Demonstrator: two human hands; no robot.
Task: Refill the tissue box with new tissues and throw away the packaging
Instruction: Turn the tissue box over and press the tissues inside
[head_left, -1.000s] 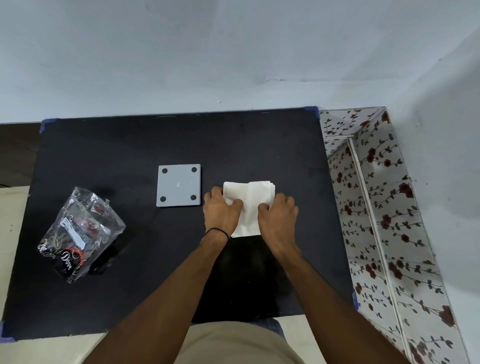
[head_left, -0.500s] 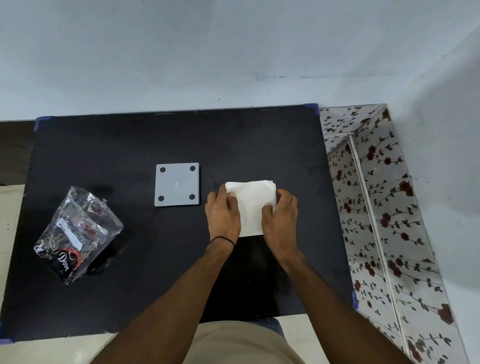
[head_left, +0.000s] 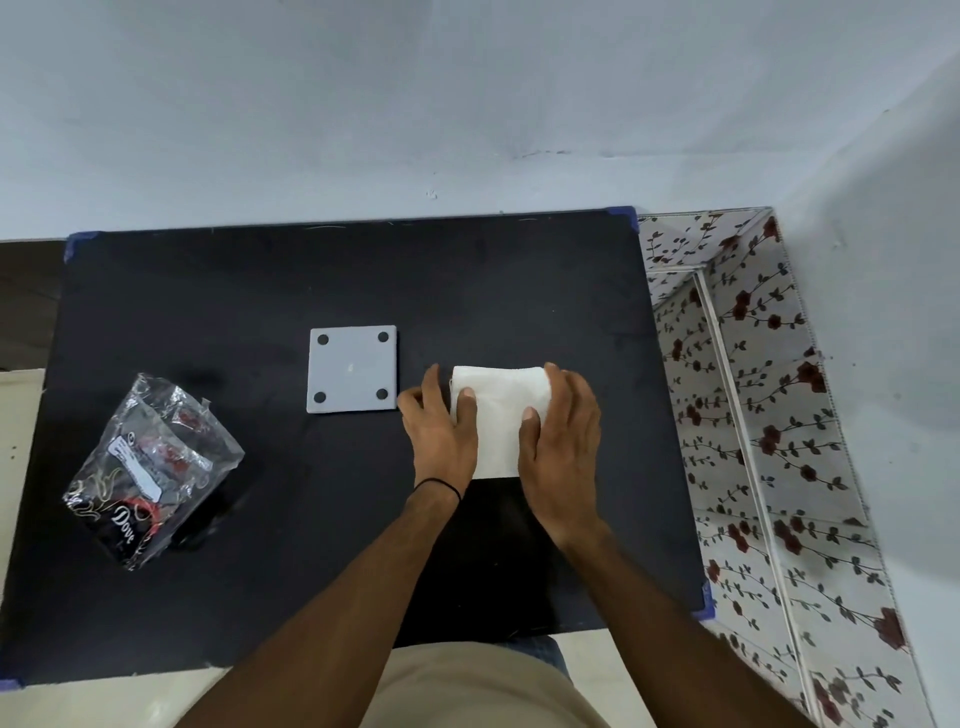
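Bare forearms (head_left: 337, 597). A thin black band (head_left: 438, 486) circles the wrist of the left hand (head_left: 439, 431). A beige top (head_left: 467, 686), with blue cloth (head_left: 540, 649) at its edge.

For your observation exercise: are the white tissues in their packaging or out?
Out: the bare tissue stack lies on the table; the crumpled packaging lies apart, far left.

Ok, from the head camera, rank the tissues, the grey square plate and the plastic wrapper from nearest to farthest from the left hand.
1. tissues: touching the left hand, on its right side.
2. grey square plate: just to the hand's left, apart from it.
3. plastic wrapper: far off to the left.
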